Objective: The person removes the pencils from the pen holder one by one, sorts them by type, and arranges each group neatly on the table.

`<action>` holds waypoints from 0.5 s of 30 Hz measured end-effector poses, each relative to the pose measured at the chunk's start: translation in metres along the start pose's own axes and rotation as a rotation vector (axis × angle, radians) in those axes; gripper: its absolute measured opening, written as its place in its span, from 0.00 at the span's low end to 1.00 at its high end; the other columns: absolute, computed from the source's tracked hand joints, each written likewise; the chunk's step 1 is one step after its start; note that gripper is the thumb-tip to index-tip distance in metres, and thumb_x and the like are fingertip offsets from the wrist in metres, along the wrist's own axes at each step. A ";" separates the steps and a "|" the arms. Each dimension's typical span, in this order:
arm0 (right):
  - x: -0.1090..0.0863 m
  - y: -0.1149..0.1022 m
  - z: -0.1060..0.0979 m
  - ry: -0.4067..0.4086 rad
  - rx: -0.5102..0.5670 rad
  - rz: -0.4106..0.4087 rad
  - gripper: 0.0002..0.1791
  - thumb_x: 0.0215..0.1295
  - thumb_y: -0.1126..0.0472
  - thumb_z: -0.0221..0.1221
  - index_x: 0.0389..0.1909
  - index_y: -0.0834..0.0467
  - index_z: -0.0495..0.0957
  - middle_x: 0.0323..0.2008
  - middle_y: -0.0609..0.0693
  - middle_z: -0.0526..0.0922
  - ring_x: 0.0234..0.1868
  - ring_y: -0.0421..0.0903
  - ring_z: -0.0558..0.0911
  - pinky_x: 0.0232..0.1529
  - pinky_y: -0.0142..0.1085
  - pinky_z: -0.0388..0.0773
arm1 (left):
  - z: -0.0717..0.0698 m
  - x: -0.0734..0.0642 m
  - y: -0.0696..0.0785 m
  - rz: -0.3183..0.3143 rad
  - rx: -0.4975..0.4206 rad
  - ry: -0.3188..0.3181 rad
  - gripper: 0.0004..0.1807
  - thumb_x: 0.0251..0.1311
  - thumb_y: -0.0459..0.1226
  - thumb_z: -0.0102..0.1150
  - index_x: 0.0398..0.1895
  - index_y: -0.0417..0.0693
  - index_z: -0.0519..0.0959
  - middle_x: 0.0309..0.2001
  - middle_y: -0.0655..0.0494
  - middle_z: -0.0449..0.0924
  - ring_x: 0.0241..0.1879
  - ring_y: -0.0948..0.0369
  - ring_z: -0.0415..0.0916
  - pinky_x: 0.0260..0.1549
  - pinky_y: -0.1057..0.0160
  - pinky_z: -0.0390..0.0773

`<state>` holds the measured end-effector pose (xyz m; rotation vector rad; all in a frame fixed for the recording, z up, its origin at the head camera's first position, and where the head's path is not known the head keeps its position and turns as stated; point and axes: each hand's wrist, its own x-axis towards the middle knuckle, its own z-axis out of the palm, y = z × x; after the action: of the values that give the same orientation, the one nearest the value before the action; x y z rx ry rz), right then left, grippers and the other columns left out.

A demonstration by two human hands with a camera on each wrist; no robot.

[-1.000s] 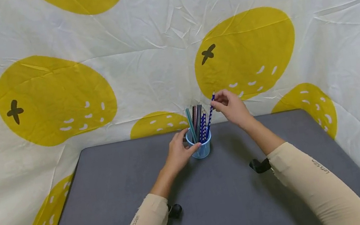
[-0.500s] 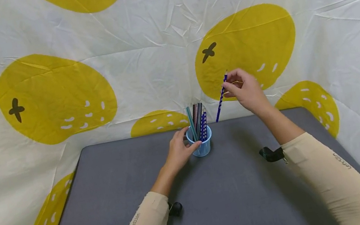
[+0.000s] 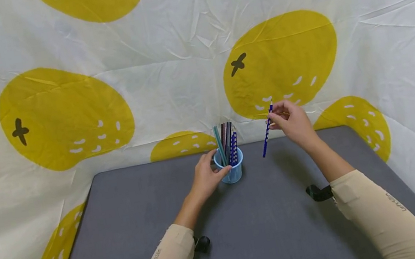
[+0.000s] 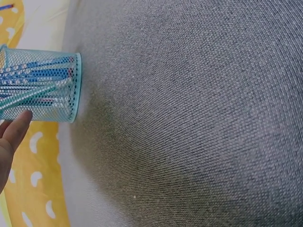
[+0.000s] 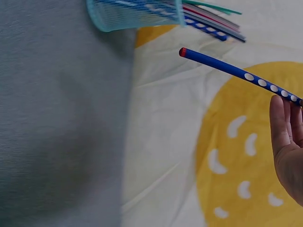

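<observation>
A light-blue mesh pencil cup [image 3: 232, 175] stands upright near the table's far edge, with several pencils [image 3: 230, 141] leaning in it, some teal, some dark, some blue with pale spots. My left hand [image 3: 204, 178] holds the cup's left side, thumb in front and fingers behind; part of that hand is cut off in the left wrist view. To the right of the cup, my right hand [image 3: 294, 122] pinches a blue spotted pencil [image 3: 268, 132] in the air, point up and tilted. The right wrist view shows this pencil's red-tipped lower end [image 5: 182, 52], apart from the cup.
The grey table [image 3: 138, 234] ends just behind the cup. Beyond it hangs a white cloth [image 3: 168, 94] with large yellow shapes. Dark wrist cameras [image 3: 319, 193] jut inward from both sleeves.
My right hand has drawn the blue spotted pencil up out of the cup and to the right, then lowered it a little. My left hand has stayed at the cup.
</observation>
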<state>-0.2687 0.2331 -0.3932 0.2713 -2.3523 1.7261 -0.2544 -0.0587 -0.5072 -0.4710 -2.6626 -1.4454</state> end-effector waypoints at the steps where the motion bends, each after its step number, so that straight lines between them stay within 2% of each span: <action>1: -0.002 0.005 0.000 -0.001 -0.001 0.012 0.18 0.75 0.64 0.59 0.56 0.71 0.70 0.42 0.55 0.78 0.37 0.35 0.85 0.38 0.30 0.87 | 0.000 -0.001 0.000 0.000 -0.002 0.002 0.41 0.60 0.47 0.74 0.73 0.40 0.69 0.58 0.40 0.76 0.55 0.49 0.80 0.49 0.53 0.88; 5: -0.007 0.022 0.003 -0.001 -0.031 0.030 0.19 0.75 0.61 0.60 0.57 0.71 0.71 0.42 0.58 0.79 0.36 0.37 0.84 0.39 0.33 0.88 | -0.001 -0.002 0.001 0.002 -0.001 0.007 0.41 0.60 0.46 0.75 0.72 0.40 0.69 0.57 0.41 0.76 0.54 0.49 0.80 0.49 0.54 0.88; 9: -0.010 0.037 0.004 -0.003 -0.040 0.065 0.19 0.75 0.62 0.60 0.57 0.73 0.71 0.44 0.65 0.79 0.35 0.37 0.84 0.38 0.30 0.88 | -0.001 -0.002 0.002 -0.003 0.007 0.009 0.41 0.60 0.47 0.75 0.73 0.40 0.69 0.58 0.41 0.76 0.55 0.49 0.80 0.49 0.54 0.88; 15: -0.019 0.068 0.009 0.002 0.009 0.129 0.17 0.75 0.66 0.58 0.55 0.76 0.72 0.40 0.60 0.81 0.32 0.32 0.82 0.37 0.31 0.88 | 0.000 -0.001 0.004 0.002 -0.002 -0.003 0.41 0.61 0.47 0.74 0.73 0.40 0.69 0.58 0.40 0.75 0.56 0.48 0.80 0.50 0.52 0.87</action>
<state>-0.2690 0.2453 -0.4630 0.1222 -2.4099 1.7923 -0.2518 -0.0572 -0.5037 -0.4762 -2.6628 -1.4480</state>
